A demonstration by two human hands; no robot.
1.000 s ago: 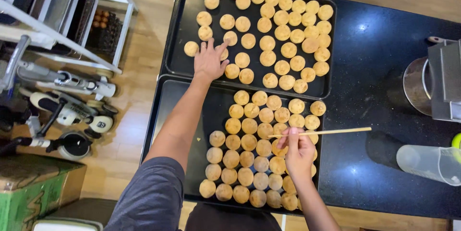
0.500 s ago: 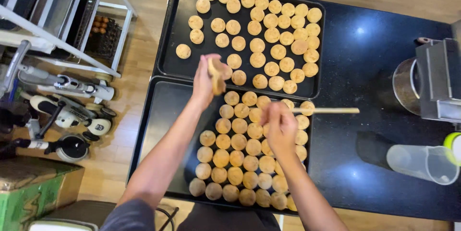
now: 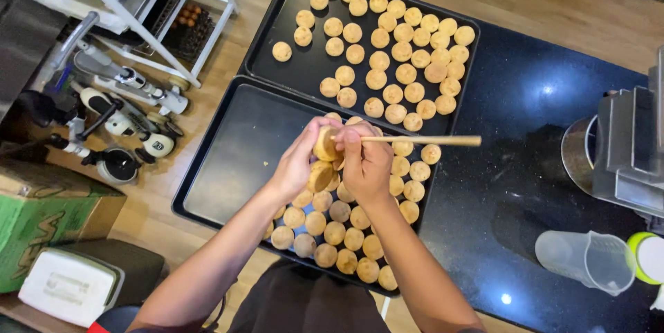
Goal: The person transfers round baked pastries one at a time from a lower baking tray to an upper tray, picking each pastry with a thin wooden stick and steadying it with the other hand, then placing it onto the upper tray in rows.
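Observation:
My left hand [image 3: 302,155] holds a round golden pastry [image 3: 326,142] up over the near black tray [image 3: 235,146]. My right hand [image 3: 365,162] grips a thin wooden stick [image 3: 422,141] that lies level and meets the pastry's side. The near tray carries several round pastries [image 3: 346,233] on its right half, while its left half is bare. The far black tray [image 3: 304,63] holds several more pastries [image 3: 404,46], mostly on its right side.
Both trays sit on a black stone counter [image 3: 512,188]. A metal machine [image 3: 629,153] stands at the right, with a clear plastic jug [image 3: 588,260] in front of it. On the wooden floor at the left are a white rack [image 3: 138,1], appliances, and a green box [image 3: 48,215].
My left hand took a pastry from the far tray and brought it back toward me. My right hand lifted the stick to meet it over the near tray.

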